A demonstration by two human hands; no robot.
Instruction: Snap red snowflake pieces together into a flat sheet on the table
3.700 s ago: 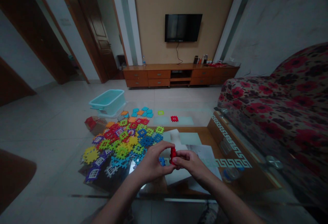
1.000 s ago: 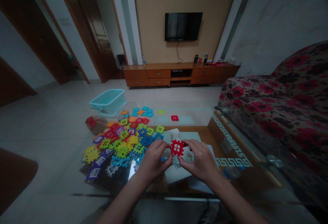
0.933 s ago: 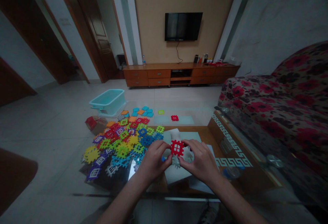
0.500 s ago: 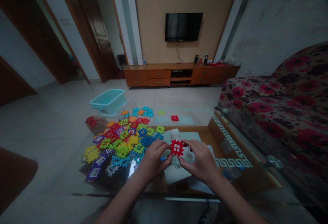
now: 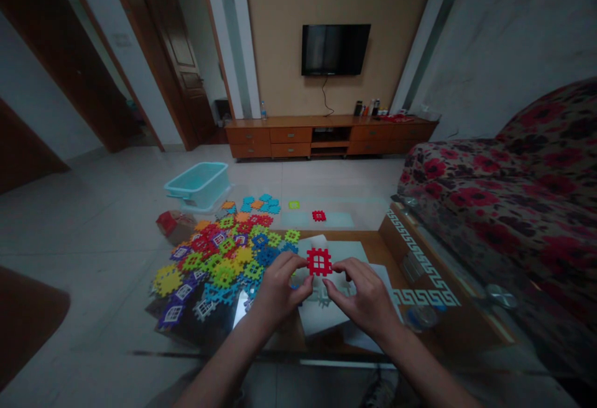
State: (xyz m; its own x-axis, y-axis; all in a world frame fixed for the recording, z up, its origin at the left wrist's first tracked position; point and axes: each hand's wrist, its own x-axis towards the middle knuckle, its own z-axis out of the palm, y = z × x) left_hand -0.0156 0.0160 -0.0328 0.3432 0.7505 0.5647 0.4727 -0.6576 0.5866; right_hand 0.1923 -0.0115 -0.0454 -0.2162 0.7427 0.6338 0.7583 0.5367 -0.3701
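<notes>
The person's left hand [image 5: 282, 287] pinches a red plastic waffle block [image 5: 319, 262] at its 9 o'clock edge, the fingers closed and the squarish piece standing upright, with no clear long axis. The right hand [image 5: 366, 296] sits nearly as close at 4 o'clock, its fingers curled narrowly inward; whether they grip, I cannot tell. Below lies a white sheet [image 5: 321, 321] on a glass-topped coffee table [image 5: 422, 283]. A heap of multicoloured waffle blocks [image 5: 219, 265] spreads at 9 o'clock, then a teal plastic tub [image 5: 198, 187] at 11, a wooden TV cabinet [image 5: 326, 134] at 12.
</notes>
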